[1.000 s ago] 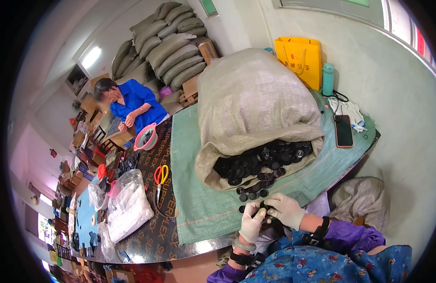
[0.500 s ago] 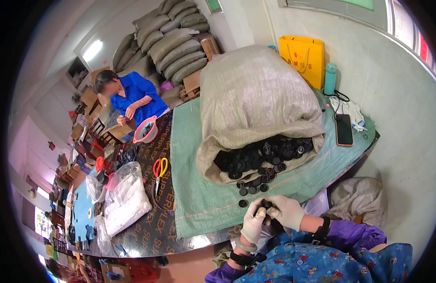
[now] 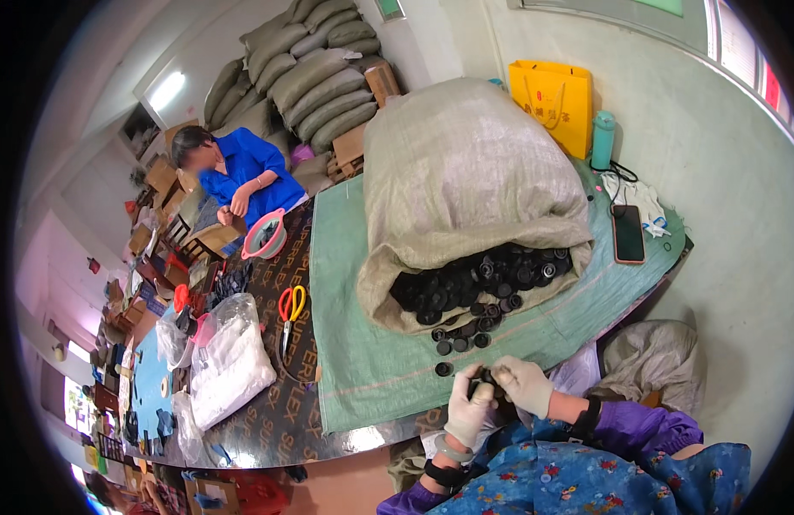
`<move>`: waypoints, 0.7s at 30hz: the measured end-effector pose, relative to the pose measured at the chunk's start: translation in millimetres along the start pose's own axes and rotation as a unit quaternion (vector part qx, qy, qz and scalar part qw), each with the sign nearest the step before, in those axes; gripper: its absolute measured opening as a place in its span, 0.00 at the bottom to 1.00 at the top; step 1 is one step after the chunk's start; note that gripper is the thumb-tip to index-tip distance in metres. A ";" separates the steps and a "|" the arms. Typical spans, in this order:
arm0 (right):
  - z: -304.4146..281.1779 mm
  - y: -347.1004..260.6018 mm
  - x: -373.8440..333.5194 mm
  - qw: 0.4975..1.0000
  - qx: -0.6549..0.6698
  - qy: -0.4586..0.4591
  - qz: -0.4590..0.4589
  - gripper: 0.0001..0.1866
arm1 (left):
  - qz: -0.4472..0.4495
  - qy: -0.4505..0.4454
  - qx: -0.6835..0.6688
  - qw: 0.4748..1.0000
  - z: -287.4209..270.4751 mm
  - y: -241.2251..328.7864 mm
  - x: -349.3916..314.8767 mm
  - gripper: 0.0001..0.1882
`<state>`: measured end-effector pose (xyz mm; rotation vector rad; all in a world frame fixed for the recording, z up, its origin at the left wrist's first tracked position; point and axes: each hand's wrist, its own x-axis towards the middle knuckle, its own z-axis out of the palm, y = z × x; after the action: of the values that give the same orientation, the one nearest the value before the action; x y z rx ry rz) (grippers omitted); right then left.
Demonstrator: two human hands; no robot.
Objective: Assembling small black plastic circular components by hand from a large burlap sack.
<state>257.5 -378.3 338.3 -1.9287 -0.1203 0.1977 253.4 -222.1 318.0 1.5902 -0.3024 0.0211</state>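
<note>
Close to my body, at the table's near edge, my left hand [image 3: 467,410] in a white glove pinches a small round black plastic cap [image 3: 486,376]. My right hand [image 3: 524,386], gloved too, has its fingers closed at the cap's right side; they partly hide it. Beyond my hands, a single black cap [image 3: 444,369] rests on the green woven sheet [image 3: 363,378]. Several more caps [image 3: 462,336] trail back to the mouth of a big pale woven sack [image 3: 474,172]. The sack lies on its side, its opening full of black caps [image 3: 457,287].
Left of the sheet lie scissors [image 3: 290,307] with red and yellow handles and a clear bag of white material [image 3: 234,365]. A phone [image 3: 627,233], a teal bottle [image 3: 602,140] and a yellow paper bag [image 3: 551,107] are at right. Across the table a person in blue [image 3: 255,172] works near a pink basin [image 3: 266,235].
My left hand has shifted slightly right and down and its thumb has turned. My right fingers have drawn a little away from the left ones. The caps on the sheet stay put.
</note>
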 end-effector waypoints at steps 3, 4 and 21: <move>3.8 -0.6 1.2 0.994 -0.101 0.020 -0.040 0.15 | -0.227 -0.041 -0.294 0.928 -11.8 5.9 1.1 0.28; 4.7 -1.3 1.5 0.989 -0.136 0.026 -0.053 0.14 | -0.121 -0.025 -0.113 0.986 -10.8 3.4 2.3 0.27; 6.1 15.3 76.0 0.903 -0.403 -0.017 -0.149 0.09 | -0.028 0.018 0.247 0.968 -45.2 -2.0 140.8 0.09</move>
<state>330.7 -364.6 315.8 -2.6933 -0.5941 -0.0424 397.2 -202.9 346.4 2.0913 -0.2333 0.0876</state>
